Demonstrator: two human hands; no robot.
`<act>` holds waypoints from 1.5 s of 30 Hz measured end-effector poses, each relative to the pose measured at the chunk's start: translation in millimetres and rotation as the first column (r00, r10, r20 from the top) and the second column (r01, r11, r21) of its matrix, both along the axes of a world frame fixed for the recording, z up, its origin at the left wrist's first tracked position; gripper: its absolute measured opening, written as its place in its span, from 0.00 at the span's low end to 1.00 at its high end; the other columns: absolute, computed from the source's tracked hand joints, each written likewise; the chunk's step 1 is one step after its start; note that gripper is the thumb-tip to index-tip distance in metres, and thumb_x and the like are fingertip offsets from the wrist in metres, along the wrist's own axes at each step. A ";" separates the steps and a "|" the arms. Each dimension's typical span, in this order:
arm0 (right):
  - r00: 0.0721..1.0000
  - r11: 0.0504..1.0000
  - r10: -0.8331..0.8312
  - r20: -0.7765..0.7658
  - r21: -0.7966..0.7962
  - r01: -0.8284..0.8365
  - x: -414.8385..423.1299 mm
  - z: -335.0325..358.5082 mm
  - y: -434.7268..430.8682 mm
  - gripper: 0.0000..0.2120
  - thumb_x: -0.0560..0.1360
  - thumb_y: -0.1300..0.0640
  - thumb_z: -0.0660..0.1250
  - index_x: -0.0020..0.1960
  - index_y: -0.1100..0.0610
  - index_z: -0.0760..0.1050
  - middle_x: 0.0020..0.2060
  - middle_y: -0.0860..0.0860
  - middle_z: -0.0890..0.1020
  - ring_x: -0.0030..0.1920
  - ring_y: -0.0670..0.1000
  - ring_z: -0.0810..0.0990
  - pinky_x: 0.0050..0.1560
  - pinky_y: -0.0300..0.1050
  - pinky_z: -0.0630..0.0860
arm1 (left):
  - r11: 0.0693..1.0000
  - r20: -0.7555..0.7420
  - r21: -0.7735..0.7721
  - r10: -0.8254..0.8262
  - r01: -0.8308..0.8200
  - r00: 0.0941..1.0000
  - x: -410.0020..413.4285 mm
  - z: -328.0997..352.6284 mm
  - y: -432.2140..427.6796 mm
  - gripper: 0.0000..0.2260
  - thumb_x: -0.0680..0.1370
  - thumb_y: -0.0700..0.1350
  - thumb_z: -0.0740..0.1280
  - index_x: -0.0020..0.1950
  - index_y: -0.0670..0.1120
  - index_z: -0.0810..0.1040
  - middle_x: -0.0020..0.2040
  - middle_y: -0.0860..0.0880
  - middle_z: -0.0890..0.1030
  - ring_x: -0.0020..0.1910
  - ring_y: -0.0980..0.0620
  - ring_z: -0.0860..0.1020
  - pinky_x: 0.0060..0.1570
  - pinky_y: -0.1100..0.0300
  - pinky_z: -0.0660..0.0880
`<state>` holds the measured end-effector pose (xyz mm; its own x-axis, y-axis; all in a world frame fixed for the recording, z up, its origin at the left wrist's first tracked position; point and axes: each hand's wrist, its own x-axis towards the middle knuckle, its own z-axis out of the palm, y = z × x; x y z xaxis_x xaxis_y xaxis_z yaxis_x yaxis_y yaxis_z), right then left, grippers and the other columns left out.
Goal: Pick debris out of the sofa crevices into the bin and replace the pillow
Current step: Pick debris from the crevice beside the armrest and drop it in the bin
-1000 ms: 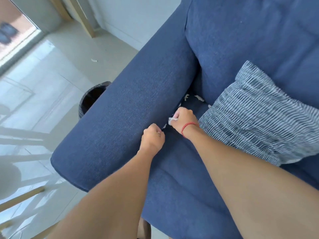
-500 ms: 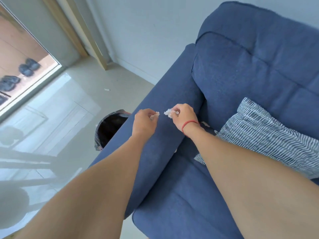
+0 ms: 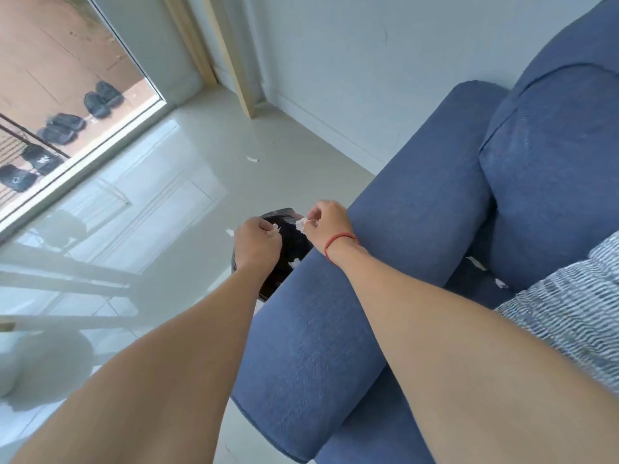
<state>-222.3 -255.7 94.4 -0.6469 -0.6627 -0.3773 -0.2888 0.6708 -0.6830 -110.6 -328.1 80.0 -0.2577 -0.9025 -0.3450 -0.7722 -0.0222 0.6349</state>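
While your left hand [image 3: 258, 242] and right hand [image 3: 326, 222] pinched white paper scraps [image 3: 299, 224] over the black round bin [image 3: 288, 259], more scraps [image 3: 475, 262] lay in the blue fabric sofa's crevice [image 3: 482, 249]; the striped grey pillow [image 3: 569, 313] awaited replacing.

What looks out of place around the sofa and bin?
White paper scraps lie loose on the pale tiled floor: one near the wall, one beside the black bin. More scraps sit in the blue fabric sofa's crevice.

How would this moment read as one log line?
left hand: pinching scrap | right hand: pinching scrap | both above bin | crevice scraps remain
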 end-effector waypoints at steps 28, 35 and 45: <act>0.978 0.961 -0.210 -0.012 0.183 0.208 -114.2 46.3 213.9 0.22 0.78 0.57 0.59 0.72 0.59 0.64 0.73 0.53 0.65 0.71 0.57 0.67 0.72 0.55 0.65 | 0.786 0.155 0.033 -0.615 0.618 0.773 -142.1 67.3 177.8 0.25 0.80 0.51 0.59 0.75 0.46 0.62 0.72 0.47 0.70 0.63 0.44 0.76 0.56 0.48 0.77; 0.958 0.935 -0.287 -0.014 0.212 0.284 -134.6 22.3 297.7 0.24 0.78 0.58 0.60 0.73 0.62 0.64 0.73 0.56 0.67 0.72 0.56 0.67 0.73 0.50 0.64 | 0.699 0.111 0.145 -0.715 0.700 0.690 -161.2 41.5 254.6 0.26 0.79 0.51 0.61 0.75 0.46 0.62 0.65 0.43 0.77 0.62 0.42 0.76 0.61 0.47 0.75; 0.977 0.942 -0.147 0.152 0.322 0.091 -125.7 -58.6 298.2 0.20 0.78 0.58 0.59 0.69 0.56 0.70 0.70 0.56 0.71 0.66 0.58 0.74 0.68 0.52 0.71 | 0.658 0.123 0.491 -0.701 0.571 0.702 -129.6 -63.8 296.7 0.28 0.78 0.50 0.62 0.76 0.47 0.60 0.73 0.44 0.67 0.67 0.45 0.71 0.66 0.53 0.71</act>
